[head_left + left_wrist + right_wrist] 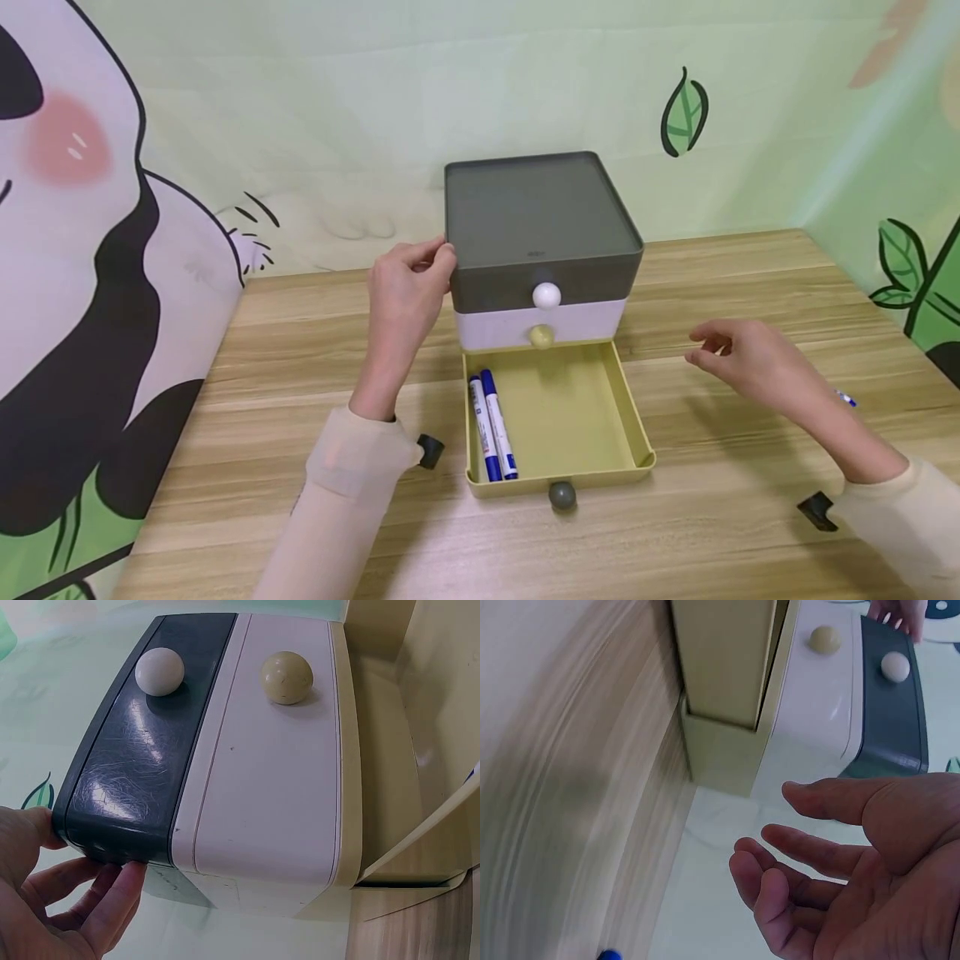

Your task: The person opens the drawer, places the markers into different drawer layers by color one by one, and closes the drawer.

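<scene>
A small desk drawer organizer (543, 208) has a dark grey top tier, a white middle tier and a yellow bottom drawer (566, 417) pulled out. Two blue-capped markers (492, 427) lie side by side along the left wall of that drawer. My left hand (408, 287) holds the top tier at its left front corner; in the left wrist view its thumb is at the top edge and the fingertips (133, 871) touch the side. Right of the organizer, my right hand (742, 358) hovers over the table with fingers loosely bent and nothing in them.
Part of a blue and white marker (846, 398) shows on the wooden table (315, 350) behind the right forearm. A white knob (547, 296), a yellow knob (542, 336) and a grey knob (562, 496) stick out from the drawers. A printed cloth (360, 100) hangs behind the table.
</scene>
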### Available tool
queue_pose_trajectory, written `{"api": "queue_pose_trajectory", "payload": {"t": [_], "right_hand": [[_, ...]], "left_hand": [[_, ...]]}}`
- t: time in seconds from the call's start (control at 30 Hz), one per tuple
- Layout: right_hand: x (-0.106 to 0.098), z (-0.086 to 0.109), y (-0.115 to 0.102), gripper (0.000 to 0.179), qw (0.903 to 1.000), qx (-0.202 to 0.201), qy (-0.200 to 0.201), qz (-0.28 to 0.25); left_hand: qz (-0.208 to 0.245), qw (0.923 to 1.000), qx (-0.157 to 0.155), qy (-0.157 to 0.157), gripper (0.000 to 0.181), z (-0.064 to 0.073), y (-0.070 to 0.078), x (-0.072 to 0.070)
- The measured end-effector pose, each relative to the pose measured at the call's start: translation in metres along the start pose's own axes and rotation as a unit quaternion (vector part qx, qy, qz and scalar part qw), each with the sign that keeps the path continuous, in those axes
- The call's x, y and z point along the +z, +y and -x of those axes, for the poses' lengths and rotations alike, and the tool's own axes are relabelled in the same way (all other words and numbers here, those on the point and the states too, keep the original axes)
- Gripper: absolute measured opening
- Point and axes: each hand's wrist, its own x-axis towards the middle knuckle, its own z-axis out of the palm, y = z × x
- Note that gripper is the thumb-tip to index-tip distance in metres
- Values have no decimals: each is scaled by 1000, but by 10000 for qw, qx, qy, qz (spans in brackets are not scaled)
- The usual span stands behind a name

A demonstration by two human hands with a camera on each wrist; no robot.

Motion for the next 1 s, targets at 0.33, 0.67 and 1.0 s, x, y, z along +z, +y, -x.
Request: {"api": "queue_pose_trajectory", "payload": {"t": [0.33, 0.67, 1.0], "right_hand": [[-10, 4, 43, 42, 9987, 499, -66, -22], [-17, 7, 77, 42, 9979, 643, 85, 41], [-22, 12, 99, 48, 9954, 917, 54, 261]], "left_hand": [[17, 10000, 17, 26, 32, 1, -1, -1], [31, 10000, 8, 28, 32, 1, 0, 0], [33, 10000, 17, 43, 32, 1, 0, 0]]}}
